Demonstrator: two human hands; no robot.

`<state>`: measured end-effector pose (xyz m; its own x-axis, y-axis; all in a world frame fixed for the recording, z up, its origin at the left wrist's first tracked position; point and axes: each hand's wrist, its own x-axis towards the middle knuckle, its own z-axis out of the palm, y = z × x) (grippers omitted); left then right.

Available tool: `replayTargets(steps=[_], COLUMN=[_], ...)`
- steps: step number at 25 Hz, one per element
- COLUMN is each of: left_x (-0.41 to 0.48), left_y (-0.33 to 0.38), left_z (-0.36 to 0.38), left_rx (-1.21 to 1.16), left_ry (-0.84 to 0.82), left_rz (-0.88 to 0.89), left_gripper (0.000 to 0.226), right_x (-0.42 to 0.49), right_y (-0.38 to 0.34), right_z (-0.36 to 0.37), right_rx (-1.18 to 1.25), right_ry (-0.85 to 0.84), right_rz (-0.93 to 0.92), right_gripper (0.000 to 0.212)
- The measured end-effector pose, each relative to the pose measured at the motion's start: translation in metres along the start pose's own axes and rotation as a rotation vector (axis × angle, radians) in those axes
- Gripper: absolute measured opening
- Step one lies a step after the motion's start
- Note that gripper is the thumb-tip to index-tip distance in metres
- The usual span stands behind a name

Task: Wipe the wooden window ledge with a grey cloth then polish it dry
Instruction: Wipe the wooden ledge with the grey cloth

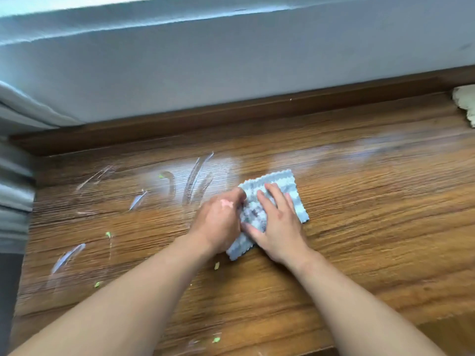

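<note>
A grey striped cloth point(288, 187) lies flat on the wooden window ledge point(372, 201), near its middle. My right hand point(276, 222) presses on top of the cloth with fingers spread. My left hand point(218, 219) grips the cloth's left edge with curled fingers. White smears point(195, 181) and small green bits point(108, 234) mark the ledge to the left of the cloth. The cloth's middle shows a darker soiled patch between my hands.
A pale wall point(231, 68) rises behind the ledge, with a dark wooden trim point(231, 114) along its base. Grey curtain folds point(15, 176) hang at the left end. A cream-coloured cloth point(466, 104) lies at the far right edge.
</note>
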<state>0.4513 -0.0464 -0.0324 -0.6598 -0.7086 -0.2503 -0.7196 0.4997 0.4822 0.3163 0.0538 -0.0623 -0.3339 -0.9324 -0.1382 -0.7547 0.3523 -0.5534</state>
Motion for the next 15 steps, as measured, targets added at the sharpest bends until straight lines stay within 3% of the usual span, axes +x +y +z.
replayTargets(steps=[4, 7, 9, 10, 13, 15], left_x=[0.034, 0.041, 0.027, 0.019, 0.02, 0.035], left_y=[-0.031, -0.039, -0.038, -0.034, -0.024, -0.028], left_z=[-0.019, -0.036, -0.048, -0.058, -0.085, -0.091], left_rx=[0.22, 0.213, 0.16, 0.047, -0.331, -0.459], left_ry=[-0.07, -0.065, -0.06, -0.081, -0.219, -0.24], left_rz=[0.357, 0.385, 0.401, 0.385, 0.117, -0.067], left_gripper=[0.042, 0.023, 0.021, 0.02, 0.017, 0.011], right_x=[0.0, -0.002, -0.01, -0.009, 0.025, 0.057], right_y=[-0.005, -0.008, -0.017, -0.022, -0.028, -0.03], right_z=[0.003, -0.008, -0.027, -0.044, -0.089, -0.095], right_rx=[-0.055, -0.078, 0.009, 0.084, 0.255, 0.183], right_ry=[-0.109, 0.074, 0.046, 0.0, -0.158, -0.139], right_rz=[-0.108, -0.048, -0.018, 0.004, 0.028, 0.053], right_gripper=[0.06, 0.029, 0.019, 0.018, 0.011, 0.021])
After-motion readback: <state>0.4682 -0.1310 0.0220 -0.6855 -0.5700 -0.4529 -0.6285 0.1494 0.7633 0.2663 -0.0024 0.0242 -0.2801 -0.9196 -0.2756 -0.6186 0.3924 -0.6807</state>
